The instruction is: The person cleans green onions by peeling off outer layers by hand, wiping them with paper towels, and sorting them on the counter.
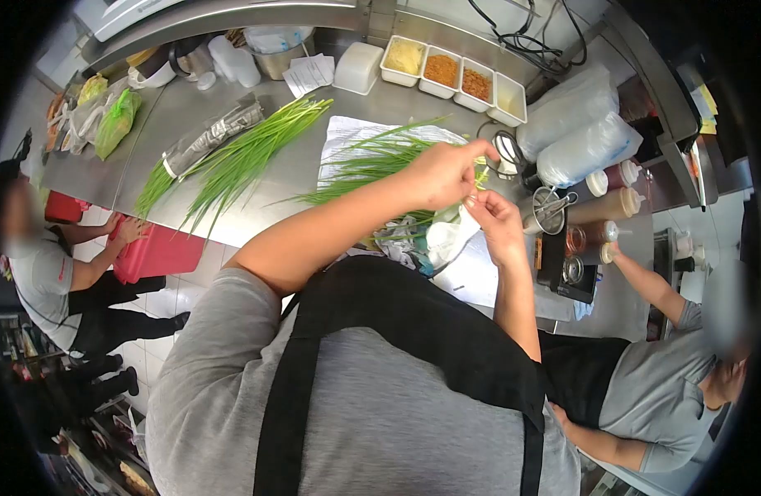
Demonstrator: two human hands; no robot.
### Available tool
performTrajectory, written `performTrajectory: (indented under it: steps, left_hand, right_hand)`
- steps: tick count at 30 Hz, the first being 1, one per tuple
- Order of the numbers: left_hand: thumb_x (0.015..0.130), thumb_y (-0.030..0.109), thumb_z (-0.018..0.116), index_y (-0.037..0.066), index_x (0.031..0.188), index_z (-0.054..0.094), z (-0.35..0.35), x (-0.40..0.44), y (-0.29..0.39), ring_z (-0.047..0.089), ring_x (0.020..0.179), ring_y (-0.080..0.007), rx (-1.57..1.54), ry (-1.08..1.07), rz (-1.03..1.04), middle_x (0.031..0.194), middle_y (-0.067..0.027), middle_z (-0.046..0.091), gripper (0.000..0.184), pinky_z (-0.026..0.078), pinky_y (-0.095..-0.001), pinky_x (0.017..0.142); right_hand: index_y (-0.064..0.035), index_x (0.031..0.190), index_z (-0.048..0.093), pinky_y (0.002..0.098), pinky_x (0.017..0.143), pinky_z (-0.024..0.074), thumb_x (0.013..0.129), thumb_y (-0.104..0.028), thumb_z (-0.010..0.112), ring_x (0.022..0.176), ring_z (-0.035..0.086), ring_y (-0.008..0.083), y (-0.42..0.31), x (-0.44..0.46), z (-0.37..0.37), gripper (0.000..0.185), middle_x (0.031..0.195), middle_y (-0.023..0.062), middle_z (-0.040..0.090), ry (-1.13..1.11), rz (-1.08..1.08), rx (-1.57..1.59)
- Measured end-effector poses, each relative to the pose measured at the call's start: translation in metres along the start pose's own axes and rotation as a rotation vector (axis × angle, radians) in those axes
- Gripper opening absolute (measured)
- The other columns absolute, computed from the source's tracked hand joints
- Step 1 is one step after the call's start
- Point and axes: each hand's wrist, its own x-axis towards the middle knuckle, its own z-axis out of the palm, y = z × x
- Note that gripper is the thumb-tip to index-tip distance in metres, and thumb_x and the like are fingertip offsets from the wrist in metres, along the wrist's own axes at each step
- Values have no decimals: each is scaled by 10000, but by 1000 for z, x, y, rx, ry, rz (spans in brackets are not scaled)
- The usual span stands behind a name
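Over the counter my left hand (448, 175) is closed, its fingers bent together near the pale root ends of a bunch of chives (372, 157). My right hand (498, 221) is just below it, with thumb and fingertips pinched together. Whatever lies between the fingertips is too small to make out. The chives are long, thin and green, spread on white paper (347, 132) and partly covered by my left forearm. A crumpled white bag (451, 240) sits under my right hand. Farther left lies a second bunch of chives (248, 153), beside a grey plastic-wrapped roll (215, 136).
White tubs (401, 62) of chopped ingredients line the back. Plastic bags (587, 149), sauce bottles (608, 207) and a wire strainer (550, 211) crowd the right. One co-worker (661, 388) stands at right; another at left has hands on a red bin (161, 252).
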Motion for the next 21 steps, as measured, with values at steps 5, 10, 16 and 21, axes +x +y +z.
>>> performTrajectory:
  steps: [5,10,16,21]
  left_hand:
    - [702,-27,636,111,1167,465,0,2,-10,556,647,-83,-197,102,-99,693,-22,597,514,459,-248,633]
    - [757,-60,593,82,1159,449,-14,9,-20,555,733,-75,-509,269,-113,774,-13,575,451,433,-219,669]
    - [766,-49,609,56,1186,402,-56,-11,15,543,686,-52,-491,385,17,767,-16,568,479,431,-186,624]
    - [751,-43,635,83,1173,435,-39,-12,17,523,656,-31,-318,274,-24,748,3,571,483,430,-174,604]
  right_hand:
    - [-8,855,580,173,631,370,825,-86,607,672,474,22,-11,-2,9,88,752,-40,564,-61,34,-38]
    - [-25,796,561,188,519,362,780,-67,660,585,453,23,10,-14,23,109,665,-40,532,-184,82,-98]
    - [-20,832,592,188,620,407,774,-48,662,674,521,45,14,-23,9,95,736,-8,593,-60,42,-44]
    - [-4,929,601,203,634,415,785,-45,652,698,526,58,-27,1,25,158,772,-6,590,134,-120,207]
